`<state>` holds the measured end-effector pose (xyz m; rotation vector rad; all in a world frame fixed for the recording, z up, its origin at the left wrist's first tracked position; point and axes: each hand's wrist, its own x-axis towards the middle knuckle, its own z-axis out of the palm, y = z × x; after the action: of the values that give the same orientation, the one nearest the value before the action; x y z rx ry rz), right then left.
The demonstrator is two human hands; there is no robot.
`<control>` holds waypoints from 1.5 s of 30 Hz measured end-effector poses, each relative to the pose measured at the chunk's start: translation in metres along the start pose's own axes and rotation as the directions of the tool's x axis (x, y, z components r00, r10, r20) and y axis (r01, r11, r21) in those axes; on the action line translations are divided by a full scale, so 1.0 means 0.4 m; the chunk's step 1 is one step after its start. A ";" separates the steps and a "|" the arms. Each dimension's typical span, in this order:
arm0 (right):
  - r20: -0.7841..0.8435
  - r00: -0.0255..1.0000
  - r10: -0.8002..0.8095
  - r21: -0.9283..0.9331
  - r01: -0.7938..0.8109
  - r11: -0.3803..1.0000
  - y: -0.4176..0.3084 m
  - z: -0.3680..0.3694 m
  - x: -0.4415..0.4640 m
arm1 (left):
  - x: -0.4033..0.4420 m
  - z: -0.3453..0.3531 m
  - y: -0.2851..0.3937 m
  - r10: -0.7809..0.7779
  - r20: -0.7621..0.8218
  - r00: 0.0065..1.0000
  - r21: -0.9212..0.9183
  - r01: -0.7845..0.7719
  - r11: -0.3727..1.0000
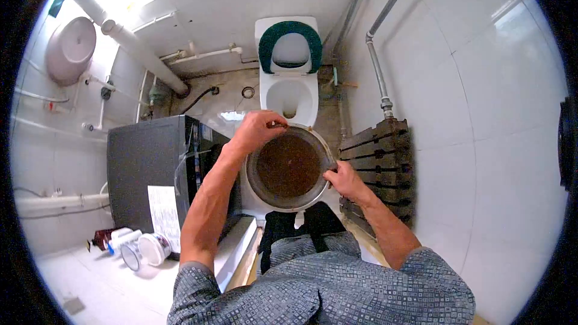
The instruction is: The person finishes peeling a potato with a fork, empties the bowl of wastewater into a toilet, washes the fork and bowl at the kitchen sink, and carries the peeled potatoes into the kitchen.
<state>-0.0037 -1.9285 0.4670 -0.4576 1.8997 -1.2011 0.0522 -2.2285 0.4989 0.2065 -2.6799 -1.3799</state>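
A large round metal basin (289, 165) with dark brown contents is held in front of my body, just before the toilet. My left hand (260, 130) is at the basin's upper left rim, its fingers closed at the edge; what they pinch, if anything, is too small to tell. On the right side, my right hand (348, 179) grips the basin's rim, with the thumb over the edge. The white toilet (291, 99) stands beyond the basin, its lid raised with a dark green seat cover (291, 27).
A dark washing machine (144, 162) stands at the left, with a paper sheet (164, 216) and white tubs (155, 248) near it. A brown radiator (379, 171) and grey pipe (378, 69) line the right wall. A pink basin (71, 50) hangs upper left.
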 end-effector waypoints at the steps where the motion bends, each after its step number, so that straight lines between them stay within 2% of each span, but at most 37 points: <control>1: -0.015 1.000 0.009 0.003 -0.009 1.000 -0.011 0.001 0.006 | 0.014 -0.005 -0.002 0.048 0.016 0.999 0.045 -0.048 0.998; 2: -0.012 1.000 0.009 0.022 -0.009 1.000 -0.024 0.005 0.014 | 0.027 -0.007 -0.011 0.054 0.027 0.998 0.036 -0.055 0.998; 4: -0.008 1.000 0.010 0.043 -0.010 0.999 -0.034 0.008 0.035 | 0.055 -0.016 -0.026 0.298 0.015 0.954 0.248 -0.293 0.923; 5: -0.026 1.000 -0.002 0.010 0.003 1.000 -0.035 0.010 0.046 | 0.062 -0.019 -0.030 0.297 0.021 0.955 0.244 -0.293 0.924; 6: -0.046 0.999 -0.018 -0.022 0.017 1.000 -0.032 0.011 0.060 | 0.070 -0.019 -0.031 0.320 0.044 0.946 0.323 -0.316 0.892; 7: -0.053 0.998 -0.016 -0.019 0.015 1.000 -0.018 0.013 0.077 | 0.080 -0.018 -0.030 0.344 0.068 0.937 0.398 -0.341 0.851; 8: -0.040 0.999 0.012 0.002 -0.012 1.000 0.008 0.015 0.098 | 0.091 -0.017 -0.030 0.347 0.072 0.935 0.396 -0.347 0.850; 10: -0.015 0.999 0.044 0.024 -0.044 0.999 0.020 0.014 0.124 | 0.095 -0.010 -0.027 0.425 0.107 0.899 0.529 -0.413 0.741; 11: -0.013 1.000 0.025 -0.010 -0.025 1.000 0.025 0.012 0.143 | 0.090 -0.002 -0.023 0.413 0.105 0.905 0.533 -0.402 0.745; 13: -0.006 1.000 -0.016 -0.032 0.015 0.999 0.003 0.006 0.191 | 0.091 0.001 -0.009 0.423 0.168 0.890 0.626 -0.428 0.652; 16: -0.017 1.000 -0.012 -0.007 0.011 1.000 0.003 -0.010 0.213 | 0.080 -0.007 0.013 0.448 0.169 0.878 0.575 -0.457 0.679; 17: -0.024 0.998 -0.058 -0.027 0.058 0.998 0.022 -0.010 0.231 | 0.082 -0.014 -0.001 0.391 0.245 0.887 0.548 -0.460 0.698; 18: -0.027 0.994 -0.108 -0.047 0.107 0.993 0.015 -0.011 0.245 | 0.087 -0.021 0.000 0.388 0.250 0.887 0.551 -0.460 0.696; 20: 0.005 0.997 -0.072 0.006 0.072 0.997 0.003 -0.018 0.251 | 0.091 -0.034 0.001 0.316 0.222 0.922 0.458 -0.385 0.801; 21: 0.032 0.999 -0.035 0.049 0.034 0.998 -0.017 -0.028 0.247 | 0.100 -0.035 0.008 0.313 0.224 0.923 0.460 -0.383 0.801; 23: 0.038 0.999 -0.024 0.026 0.023 0.999 -0.074 -0.041 0.230 | 0.123 -0.027 0.026 0.152 0.193 0.969 0.480 -0.229 0.847; 24: 0.045 0.999 -0.013 0.001 0.013 1.000 -0.089 -0.047 0.228 | 0.133 -0.015 0.033 0.152 0.193 0.969 0.480 -0.228 0.847; 26: 0.050 0.999 -0.012 -0.024 0.013 1.000 -0.091 -0.057 0.229 | 0.149 0.011 0.048 0.226 0.060 0.972 0.388 -0.232 0.892; 27: 0.055 0.998 -0.012 -0.048 0.015 0.999 -0.090 -0.062 0.230 | 0.157 0.020 0.052 0.226 0.061 0.972 0.387 -0.232 0.892; 32: 0.084 0.996 0.002 0.030 -0.005 1.000 -0.083 -0.076 0.236 | 0.160 0.059 0.042 0.336 0.160 0.928 0.442 -0.371 0.816; 38: 0.030 0.997 -0.068 0.107 0.065 0.992 -0.069 -0.091 0.243 | 0.087 0.081 0.015 0.305 0.253 0.918 0.459 -0.391 0.798; 40: 0.029 0.995 -0.095 0.147 0.090 0.985 -0.063 -0.097 0.248 | 0.078 0.071 0.010 0.339 0.251 0.907 0.507 -0.421 0.753; 42: 0.017 0.993 -0.115 0.040 0.114 0.993 -0.034 -0.098 0.260 | 0.068 0.045 0.018 0.321 0.151 0.935 0.403 -0.355 0.844; 43: 0.022 0.993 -0.115 0.039 0.114 0.993 -0.027 -0.098 0.263 | 0.079 0.035 0.037 0.374 0.062 0.925 0.414 -0.365 0.834; 44: 0.026 0.996 -0.084 0.052 0.083 0.995 -0.020 -0.098 0.263 | 0.083 0.027 0.041 0.369 0.059 0.928 0.414 -0.359 0.837; 45: 0.030 0.998 -0.052 0.063 0.050 0.997 -0.016 -0.098 0.261 | 0.083 0.021 0.042 0.293 0.044 0.955 0.362 -0.288 0.886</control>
<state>-0.0977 -1.9789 0.4339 -0.4915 1.8281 -1.2753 0.0170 -2.2181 0.5092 -0.1529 -2.7897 -0.7869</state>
